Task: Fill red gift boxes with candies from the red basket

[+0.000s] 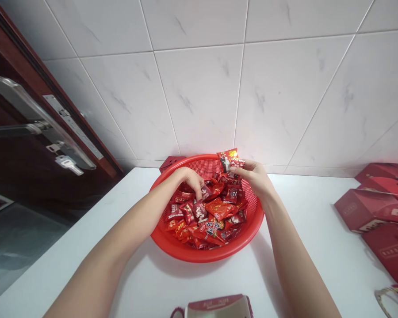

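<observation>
A round red plastic basket [207, 255] stands on the white table and holds several red wrapped snack packets [220, 208]. My left hand [193, 181] reaches into the basket from the left, its fingers down on a small dark red packet [205, 192]. Over the basket's back right rim, my right hand [252, 173] pinches small red packets [230, 159] with yellow and white print between thumb and fingers.
Dark red cardboard boxes [368, 210] stand at the table's right side. An opened box [215, 306] with a cord handle is at the front edge of view. Behind the basket is another red box [171, 162] by the tiled wall. A door [23, 119] with keys is at left.
</observation>
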The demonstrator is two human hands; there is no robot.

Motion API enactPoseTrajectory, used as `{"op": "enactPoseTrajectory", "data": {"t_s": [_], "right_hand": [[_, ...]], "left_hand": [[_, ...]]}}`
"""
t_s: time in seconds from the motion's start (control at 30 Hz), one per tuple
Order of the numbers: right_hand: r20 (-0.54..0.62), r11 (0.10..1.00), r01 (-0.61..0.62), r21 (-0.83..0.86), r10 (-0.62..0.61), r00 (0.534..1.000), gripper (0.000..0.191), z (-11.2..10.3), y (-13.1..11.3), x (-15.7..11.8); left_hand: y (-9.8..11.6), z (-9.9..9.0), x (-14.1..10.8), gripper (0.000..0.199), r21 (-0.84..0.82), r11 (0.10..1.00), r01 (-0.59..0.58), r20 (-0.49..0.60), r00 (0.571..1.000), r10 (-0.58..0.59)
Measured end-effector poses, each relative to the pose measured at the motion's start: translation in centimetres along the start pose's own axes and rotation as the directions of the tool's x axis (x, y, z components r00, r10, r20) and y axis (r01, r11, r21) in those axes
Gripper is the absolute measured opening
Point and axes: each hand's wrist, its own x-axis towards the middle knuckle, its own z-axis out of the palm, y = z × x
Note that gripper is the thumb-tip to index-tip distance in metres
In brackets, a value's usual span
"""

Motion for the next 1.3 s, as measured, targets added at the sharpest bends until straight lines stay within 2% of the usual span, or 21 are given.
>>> {"op": "enactPoseTrajectory", "data": {"t_s": [0.1, 0.23, 0.33, 0.43, 0.5, 0.57, 0.73, 0.9, 0.97, 1.2, 1.3], "right_hand": [[-0.003, 1.000, 0.000, -0.005, 0.000, 1.000, 0.023, 0.0, 0.0, 0.0], [0.002, 1.000, -0.005, -0.008, 0.005, 1.000, 0.022, 0.0, 0.0, 0.0], [0.003, 1.000, 0.002, -0.004, -0.002, 1.000, 0.021, 0.0, 0.1, 0.0], [-0.003, 1.000, 0.001, -0.005, -0.001, 1.000, 0.021, 0.0, 0.1, 0.0], [-0.005, 1.000, 0.002, 0.003, -0.002, 1.000, 0.022, 0.0, 0.2, 0.1], [-0.008, 1.000, 0.004, 0.015, -0.004, 1.000, 0.023, 0.0, 0.2, 0.2], [-0.005, 0.999, -0.003, 0.038, 0.003, 1.000, 0.023, 0.0, 0.1, 0.2], [-0.001, 0.998, -0.020, 0.063, 0.020, 1.000, 0.024, 0.0, 0.1, 0.2], [-0.007, 0.998, -0.017, 0.064, 0.017, 1.000, 0.024, 0.0, 0.1, 0.2], [-0.069, 0.997, -0.011, 0.077, 0.017, 0.997, 0.025, -0.3, 0.4, 0.4], [-0.065, 0.997, -0.006, 0.075, 0.011, 0.998, 0.023, -0.3, 0.4, 0.5]], "left_hand": [[0.2, -0.1, 0.4, 0.033, 0.011, 0.993, -0.114, 0.080, 0.990, 0.113], [0.4, -0.2, 0.9, 0.033, 0.065, 0.985, -0.158, 0.100, 0.984, 0.151], [0.9, 0.0, 0.2, 0.031, 0.030, 0.969, -0.246, 0.096, 0.966, 0.242], [1.6, 0.1, -1.5, 0.029, -0.042, 0.927, -0.373, 0.000, 0.928, 0.373], [2.0, 0.1, -2.5, 0.028, -0.072, 0.885, -0.461, -0.125, 0.884, 0.450], [2.1, 0.1, -3.1, 0.026, -0.097, 0.854, -0.510, -0.246, 0.844, 0.476], [2.1, 0.3, -3.2, 0.026, -0.146, 0.876, -0.459, -0.409, 0.835, 0.369], [2.4, 0.5, -3.1, 0.029, -0.063, 0.871, -0.488, -0.476, 0.781, 0.403], [2.4, 0.5, -3.1, 0.031, -0.036, 0.878, -0.477, -0.481, 0.779, 0.403], [1.8, 0.2, -2.3, 0.041, 0.088, 0.937, -0.339, -0.442, 0.829, 0.342], [1.8, 0.4, -1.7, 0.046, 0.069, 0.957, -0.281, -0.383, 0.878, 0.286]]}}
